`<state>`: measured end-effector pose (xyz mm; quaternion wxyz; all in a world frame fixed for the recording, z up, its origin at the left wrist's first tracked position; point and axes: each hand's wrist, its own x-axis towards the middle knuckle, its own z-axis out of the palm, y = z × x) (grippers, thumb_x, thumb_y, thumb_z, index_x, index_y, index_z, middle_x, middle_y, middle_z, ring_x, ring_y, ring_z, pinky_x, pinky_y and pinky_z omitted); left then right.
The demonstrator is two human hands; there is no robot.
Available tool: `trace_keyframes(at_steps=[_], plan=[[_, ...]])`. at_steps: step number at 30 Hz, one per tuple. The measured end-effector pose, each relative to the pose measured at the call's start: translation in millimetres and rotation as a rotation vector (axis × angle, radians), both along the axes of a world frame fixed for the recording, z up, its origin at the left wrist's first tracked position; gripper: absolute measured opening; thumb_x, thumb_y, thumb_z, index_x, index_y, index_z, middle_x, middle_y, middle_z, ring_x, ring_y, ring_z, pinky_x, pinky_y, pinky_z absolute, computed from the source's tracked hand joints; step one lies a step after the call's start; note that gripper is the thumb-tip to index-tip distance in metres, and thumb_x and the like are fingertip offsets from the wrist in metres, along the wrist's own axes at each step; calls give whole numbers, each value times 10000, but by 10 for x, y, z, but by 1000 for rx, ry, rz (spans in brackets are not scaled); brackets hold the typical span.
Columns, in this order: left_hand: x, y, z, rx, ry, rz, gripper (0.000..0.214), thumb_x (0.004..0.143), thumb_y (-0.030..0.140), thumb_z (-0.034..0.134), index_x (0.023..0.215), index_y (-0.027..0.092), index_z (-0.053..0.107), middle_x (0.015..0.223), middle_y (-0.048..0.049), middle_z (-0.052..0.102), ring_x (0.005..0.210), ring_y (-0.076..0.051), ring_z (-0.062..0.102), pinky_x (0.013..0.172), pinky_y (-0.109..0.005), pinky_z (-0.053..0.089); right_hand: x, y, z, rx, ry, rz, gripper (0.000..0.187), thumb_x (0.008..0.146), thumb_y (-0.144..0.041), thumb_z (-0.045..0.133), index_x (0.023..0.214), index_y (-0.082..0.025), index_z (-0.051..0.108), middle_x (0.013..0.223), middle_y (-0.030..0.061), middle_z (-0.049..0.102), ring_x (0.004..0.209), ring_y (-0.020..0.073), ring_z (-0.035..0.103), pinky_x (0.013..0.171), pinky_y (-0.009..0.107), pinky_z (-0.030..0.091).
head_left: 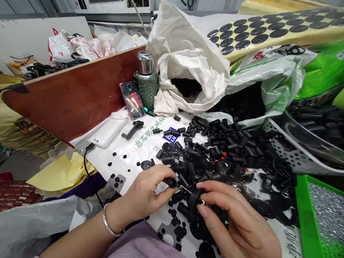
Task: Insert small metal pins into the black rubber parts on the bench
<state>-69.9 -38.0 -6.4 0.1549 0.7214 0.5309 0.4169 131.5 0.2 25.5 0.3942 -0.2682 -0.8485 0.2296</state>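
Note:
My left hand (150,190) pinches a small black cylindrical cap (172,183) between thumb and fingertips. A thin metal rod (186,189) runs from near that cap toward a round black disc (194,201). The fingers of my right hand (238,224) are closed on this disc at its right side. Whether the rod enters the cap, I cannot tell. Just beyond both hands lies a heap of black plastic tubes (193,157) and other black parts. Flat black discs (207,255) lie on the white printed sheet (132,161) below my hands.
A green tray (306,215) of small shiny metal pieces stands at right, beside a perforated white basket (318,159). Behind the heap are an open white sack (193,62), a flask (147,82) and a phone (131,98). A white power bank (107,131) lies left.

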Motion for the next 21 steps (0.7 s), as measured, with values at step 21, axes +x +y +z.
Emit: trace_keyframes(at_steps=[21], plan=[[107,-51,-86,192,147,-38,246,803,57,512,1040,117,528,954,-106,572,899,-170,550,781,-287,518,-25,-11,-67,7,-92,-25,120,830,-141,496,932,-168,553,991,87,617,928,162,600,766,263,533]])
